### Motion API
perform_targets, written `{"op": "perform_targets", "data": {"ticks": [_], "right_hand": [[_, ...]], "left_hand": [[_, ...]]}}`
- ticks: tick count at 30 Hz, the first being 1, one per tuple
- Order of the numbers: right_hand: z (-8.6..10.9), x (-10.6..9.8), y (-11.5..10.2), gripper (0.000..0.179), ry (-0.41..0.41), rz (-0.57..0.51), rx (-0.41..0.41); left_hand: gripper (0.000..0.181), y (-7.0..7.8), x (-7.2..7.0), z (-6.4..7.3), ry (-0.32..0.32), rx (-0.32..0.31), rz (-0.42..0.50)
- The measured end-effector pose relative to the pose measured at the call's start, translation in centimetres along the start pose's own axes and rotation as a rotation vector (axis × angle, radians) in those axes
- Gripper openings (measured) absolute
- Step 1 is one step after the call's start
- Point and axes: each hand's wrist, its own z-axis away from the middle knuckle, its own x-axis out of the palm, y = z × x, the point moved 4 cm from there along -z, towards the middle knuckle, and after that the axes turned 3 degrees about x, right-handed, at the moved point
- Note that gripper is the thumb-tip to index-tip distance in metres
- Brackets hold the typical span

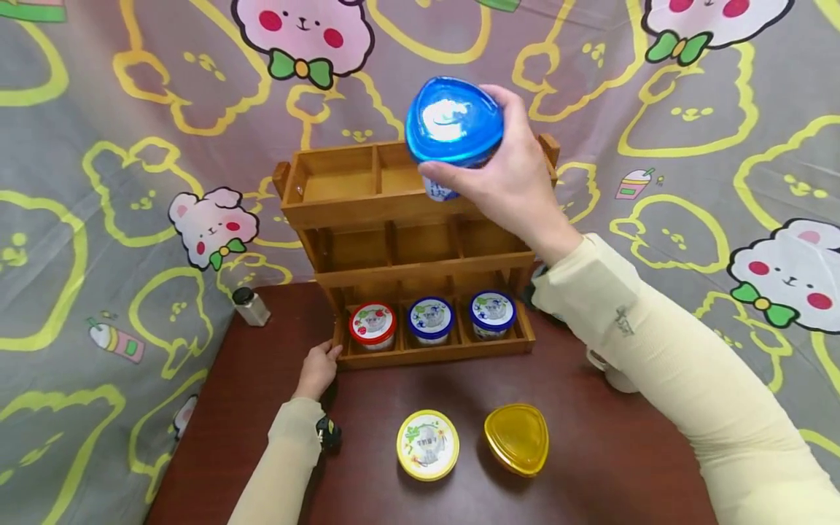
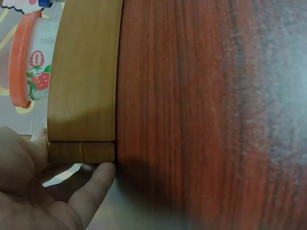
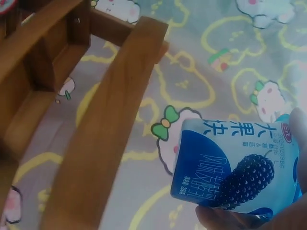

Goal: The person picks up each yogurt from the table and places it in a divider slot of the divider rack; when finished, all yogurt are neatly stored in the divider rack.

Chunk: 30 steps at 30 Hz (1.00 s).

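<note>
My right hand (image 1: 518, 179) grips a yogurt cup (image 1: 453, 120) with a shiny blue rounded-triangle lid, held up in front of the rack's top tier. In the right wrist view a dark berry picture shows on the cup's side. My left hand (image 1: 319, 370) holds the lower left corner of a three-tier wooden rack (image 1: 367, 211), thumb and finger on either side of its end in the left wrist view. The bottom tier holds a red-lidded cup (image 1: 372, 324) on the left and two blue-lidded cups, one in the middle (image 1: 431, 319) and one on the right (image 1: 492, 312).
On the dark red table (image 1: 367, 481) before the rack stand a round yellow-lidded cup (image 1: 428, 445) and a gold rounded-triangle-lidded cup (image 1: 517, 439). A black-capped shaker (image 1: 252, 306) stands left of the rack. A white mug (image 1: 619, 378) is partly hidden by my right sleeve. Patterned cloth hangs behind.
</note>
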Motion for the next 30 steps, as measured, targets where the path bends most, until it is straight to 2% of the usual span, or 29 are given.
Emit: {"op": "perform_targets", "data": {"ticks": [3,6,12,16,21,30], "right_hand": [[-2.1,2.3,-1.1,0.102,-0.047,-0.016,0.001],[-4.0,4.8,-1.8,0.104,-0.097,-0.038,0.049],[-6.4,9.8,-2.9,0.104,-0.158,-0.046,0.125],[-7.0,12.6,-3.4,0.105,-0.168,-0.007,0.158],[-7.1,15.4,-3.1,0.108,-0.178,0.093,0.228],[-6.9,18.2,-1.4,0.109,-0.173,0.25,0.301]], "left_hand": [[0.047,-0.3,0.0,0.0,0.0,-0.008,0.013],[0.047,-0.3,0.0,0.1,0.004,-0.004,0.023],[0.047,-0.2,0.0,0.3,-0.011,0.001,0.048],[0.047,-0.2,0.1,0.5,-0.023,-0.008,0.066],[0.049,-0.3,0.1,0.4,-0.006,0.006,0.054],[0.046,-0.2,-0.2,0.4,0.026,0.029,0.015]]}}
